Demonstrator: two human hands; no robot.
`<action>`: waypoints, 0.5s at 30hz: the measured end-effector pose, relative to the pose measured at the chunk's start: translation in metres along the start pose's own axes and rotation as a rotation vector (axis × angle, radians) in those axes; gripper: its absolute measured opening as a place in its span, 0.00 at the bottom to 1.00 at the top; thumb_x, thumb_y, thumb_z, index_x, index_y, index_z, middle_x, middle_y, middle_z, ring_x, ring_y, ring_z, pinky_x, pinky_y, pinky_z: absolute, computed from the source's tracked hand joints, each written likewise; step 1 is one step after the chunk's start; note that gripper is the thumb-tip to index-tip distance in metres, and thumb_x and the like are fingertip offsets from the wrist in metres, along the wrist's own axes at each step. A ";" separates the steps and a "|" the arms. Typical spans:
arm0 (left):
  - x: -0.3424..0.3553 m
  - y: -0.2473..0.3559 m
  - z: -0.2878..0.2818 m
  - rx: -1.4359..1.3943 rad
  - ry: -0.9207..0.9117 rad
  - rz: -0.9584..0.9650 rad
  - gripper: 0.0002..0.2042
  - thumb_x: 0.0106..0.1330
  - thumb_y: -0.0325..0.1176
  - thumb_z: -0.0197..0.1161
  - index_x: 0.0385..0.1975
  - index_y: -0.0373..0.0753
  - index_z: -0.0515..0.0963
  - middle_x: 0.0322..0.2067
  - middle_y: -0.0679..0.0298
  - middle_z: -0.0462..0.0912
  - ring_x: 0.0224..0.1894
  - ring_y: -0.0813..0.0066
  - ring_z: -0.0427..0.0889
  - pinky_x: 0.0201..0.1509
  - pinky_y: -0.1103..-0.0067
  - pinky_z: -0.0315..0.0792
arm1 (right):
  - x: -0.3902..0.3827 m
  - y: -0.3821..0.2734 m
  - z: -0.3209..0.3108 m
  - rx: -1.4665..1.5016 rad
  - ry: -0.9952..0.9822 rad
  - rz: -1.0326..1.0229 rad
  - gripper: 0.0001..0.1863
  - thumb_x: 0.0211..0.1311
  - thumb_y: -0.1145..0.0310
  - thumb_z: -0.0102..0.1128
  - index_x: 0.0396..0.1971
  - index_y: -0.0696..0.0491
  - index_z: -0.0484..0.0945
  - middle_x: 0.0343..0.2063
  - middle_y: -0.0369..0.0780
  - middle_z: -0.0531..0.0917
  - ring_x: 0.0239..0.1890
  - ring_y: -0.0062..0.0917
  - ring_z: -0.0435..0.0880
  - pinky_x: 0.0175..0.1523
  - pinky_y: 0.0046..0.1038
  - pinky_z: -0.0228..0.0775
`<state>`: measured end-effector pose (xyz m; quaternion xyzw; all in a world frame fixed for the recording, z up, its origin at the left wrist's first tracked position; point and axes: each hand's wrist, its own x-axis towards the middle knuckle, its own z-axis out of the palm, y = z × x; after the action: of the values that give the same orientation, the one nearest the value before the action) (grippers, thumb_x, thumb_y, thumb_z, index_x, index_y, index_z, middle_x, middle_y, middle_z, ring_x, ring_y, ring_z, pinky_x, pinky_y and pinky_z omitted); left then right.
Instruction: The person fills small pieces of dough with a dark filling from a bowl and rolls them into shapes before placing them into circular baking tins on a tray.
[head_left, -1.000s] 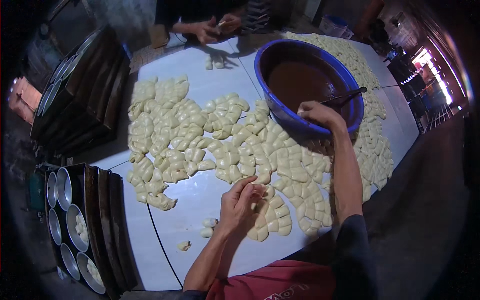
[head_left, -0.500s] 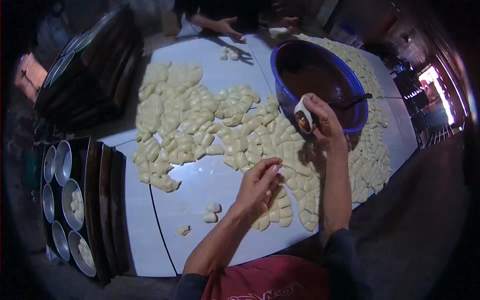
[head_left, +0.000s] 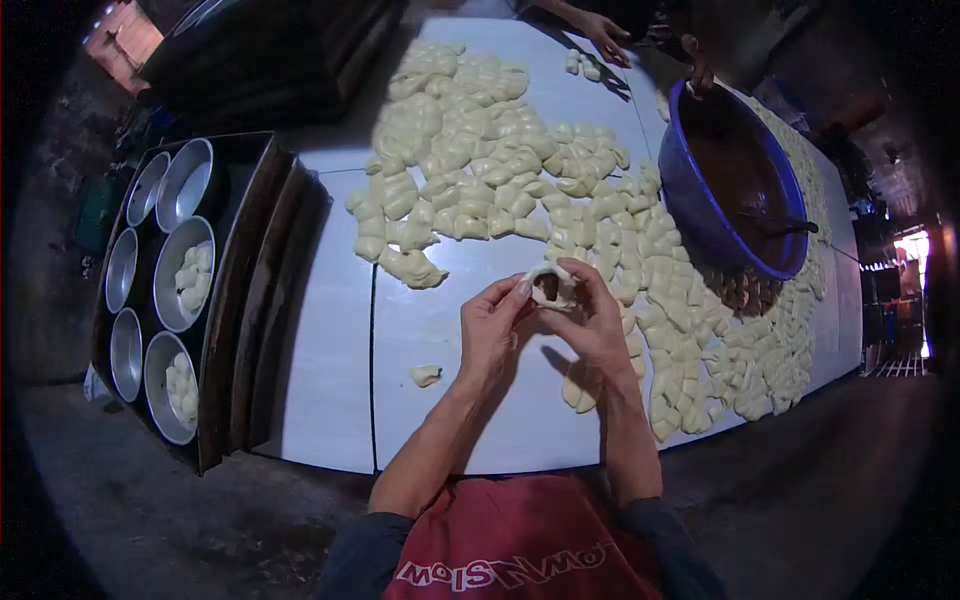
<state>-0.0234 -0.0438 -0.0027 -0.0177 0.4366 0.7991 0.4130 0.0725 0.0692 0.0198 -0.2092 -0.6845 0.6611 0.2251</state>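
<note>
A round of pale dough with brown filling in its middle (head_left: 551,287) is held between my two hands, above the near part of the table. My left hand (head_left: 491,325) grips its left edge with thumb and fingertips. My right hand (head_left: 593,318) curls round its right side. Many pale dough pieces (head_left: 480,150) lie flat, side by side, just beyond and to the right. One small scrap of dough (head_left: 425,376) sits alone left of my left forearm. Behind my right hand, to the far right, stands a blue-purple basin (head_left: 688,205) of brown filling, a dark-handled utensil (head_left: 775,224) resting in it.
At left, a dark tray (head_left: 240,300) carries several round metal pans (head_left: 183,184); two hold small dough balls. Dark stacked trays (head_left: 270,70) rise at the far left. Across the white table (head_left: 325,370), another person's hand (head_left: 603,35) hovers near small dough balls (head_left: 582,65); their other is at the basin.
My right hand has brought the filled dough from beside the basin to my left hand, and both now hold it. The view has swung left. The other person's hand has come to the basin's rim.
</note>
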 end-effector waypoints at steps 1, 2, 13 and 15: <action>-0.004 0.005 -0.003 0.055 0.014 0.002 0.15 0.70 0.33 0.64 0.51 0.32 0.79 0.35 0.62 0.85 0.31 0.80 0.83 0.29 0.86 0.73 | -0.003 -0.001 0.011 0.002 -0.005 0.001 0.27 0.56 0.80 0.65 0.58 0.56 0.71 0.51 0.40 0.76 0.51 0.28 0.80 0.53 0.27 0.75; -0.008 0.009 -0.001 0.054 0.041 0.007 0.15 0.69 0.31 0.65 0.52 0.31 0.79 0.35 0.63 0.85 0.29 0.82 0.82 0.25 0.90 0.70 | -0.005 -0.003 0.022 -0.239 0.049 -0.108 0.25 0.57 0.79 0.64 0.56 0.56 0.73 0.52 0.42 0.76 0.52 0.30 0.79 0.53 0.28 0.75; 0.010 0.058 -0.025 0.193 -0.173 -0.188 0.16 0.64 0.36 0.71 0.45 0.31 0.81 0.33 0.62 0.84 0.31 0.77 0.82 0.34 0.82 0.77 | -0.004 -0.008 0.042 -0.107 0.041 0.147 0.15 0.61 0.69 0.65 0.46 0.59 0.83 0.37 0.35 0.82 0.39 0.19 0.77 0.42 0.24 0.69; 0.013 0.063 -0.032 0.251 -0.168 -0.213 0.16 0.64 0.38 0.70 0.44 0.33 0.81 0.33 0.63 0.84 0.31 0.79 0.82 0.33 0.83 0.77 | -0.009 -0.018 0.038 0.128 -0.137 0.322 0.20 0.62 0.71 0.65 0.54 0.58 0.79 0.42 0.36 0.80 0.42 0.19 0.77 0.42 0.24 0.70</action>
<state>-0.0851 -0.0760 0.0160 0.0546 0.4927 0.6885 0.5293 0.0575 0.0323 0.0366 -0.2561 -0.6124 0.7434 0.0820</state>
